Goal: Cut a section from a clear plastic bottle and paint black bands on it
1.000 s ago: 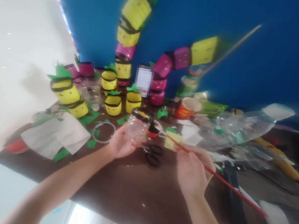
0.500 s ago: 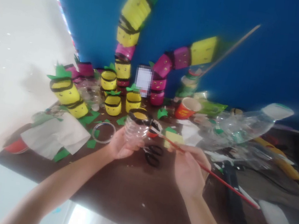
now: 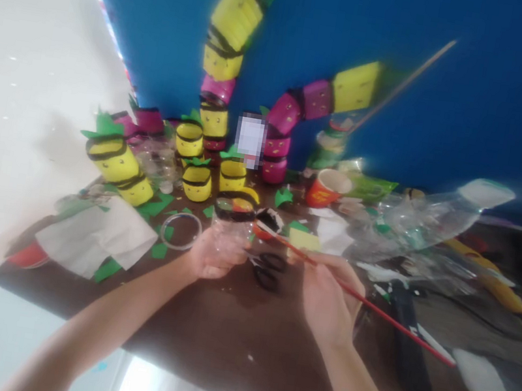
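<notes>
My left hand is closed round a clear plastic bottle piece with a black band along its upper rim. In my right hand is a long red paintbrush, its tip pointing left. That tip lies close to the bottle piece's right side, over a small cup of black paint; whether it touches either I cannot tell. Black-handled scissors rest on the table between my hands. Behind the bottle piece stand yellow painted pots with faces, black bands and green paper leaves.
Yellow and magenta pots form stacks against the blue wall. At the right lie a large clear bottle, a red paper cup and a black tool. White paper, green scraps and a tape ring lie left.
My left hand has tilted the bottle piece and shifted it slightly left. The brush tip has moved a little left and down, off the rim's right side.
</notes>
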Available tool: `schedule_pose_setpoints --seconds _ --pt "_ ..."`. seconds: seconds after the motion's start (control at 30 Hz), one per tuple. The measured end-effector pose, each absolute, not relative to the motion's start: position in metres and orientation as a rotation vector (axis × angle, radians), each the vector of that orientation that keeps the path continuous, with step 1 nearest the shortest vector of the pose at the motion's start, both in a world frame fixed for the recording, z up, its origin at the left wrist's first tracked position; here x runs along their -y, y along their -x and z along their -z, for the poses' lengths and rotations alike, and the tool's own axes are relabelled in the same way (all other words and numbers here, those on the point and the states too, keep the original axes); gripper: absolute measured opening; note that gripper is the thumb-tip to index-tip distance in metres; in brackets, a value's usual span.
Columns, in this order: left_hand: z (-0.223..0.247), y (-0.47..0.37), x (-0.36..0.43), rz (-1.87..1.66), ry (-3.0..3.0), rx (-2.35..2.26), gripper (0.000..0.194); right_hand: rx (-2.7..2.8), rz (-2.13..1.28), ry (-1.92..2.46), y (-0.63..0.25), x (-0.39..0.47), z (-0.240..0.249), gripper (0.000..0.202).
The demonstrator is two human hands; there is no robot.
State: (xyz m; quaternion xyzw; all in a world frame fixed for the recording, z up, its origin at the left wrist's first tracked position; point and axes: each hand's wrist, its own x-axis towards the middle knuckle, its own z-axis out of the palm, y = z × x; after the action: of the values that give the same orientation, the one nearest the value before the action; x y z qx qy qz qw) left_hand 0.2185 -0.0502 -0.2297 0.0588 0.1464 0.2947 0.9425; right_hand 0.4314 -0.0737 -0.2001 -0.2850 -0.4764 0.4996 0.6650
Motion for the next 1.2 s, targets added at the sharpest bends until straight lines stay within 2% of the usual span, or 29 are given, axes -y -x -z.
schedule_pose_setpoints --seconds 0.13,0.3,0.63,0.87,1.2 --pt "0.230 -0.216 0.051 -0.566 -0.183 -0.242 0.051 1.014 -1.085 0.638 -0.435 0.071 0.199 0.007" --pt "0.232 -0.215 0.050 -0.530 -0.269 -0.179 0.055 1.040 -1.211 0.604 -0.434 0.072 0.198 0.008" --pt "0.235 -0.216 0.051 -0.559 -0.261 -0.148 0.039 1.169 -1.203 0.585 -0.431 0.076 0.199 0.008" --pt "0.237 -0.215 0.050 -0.549 -0.254 -0.210 0.044 1.103 -1.187 0.636 -0.432 0.076 0.199 0.008" --pt "0.240 -0.215 0.051 -0.552 -0.244 -0.158 0.042 1.041 -1.150 0.694 -0.433 0.073 0.197 0.007"
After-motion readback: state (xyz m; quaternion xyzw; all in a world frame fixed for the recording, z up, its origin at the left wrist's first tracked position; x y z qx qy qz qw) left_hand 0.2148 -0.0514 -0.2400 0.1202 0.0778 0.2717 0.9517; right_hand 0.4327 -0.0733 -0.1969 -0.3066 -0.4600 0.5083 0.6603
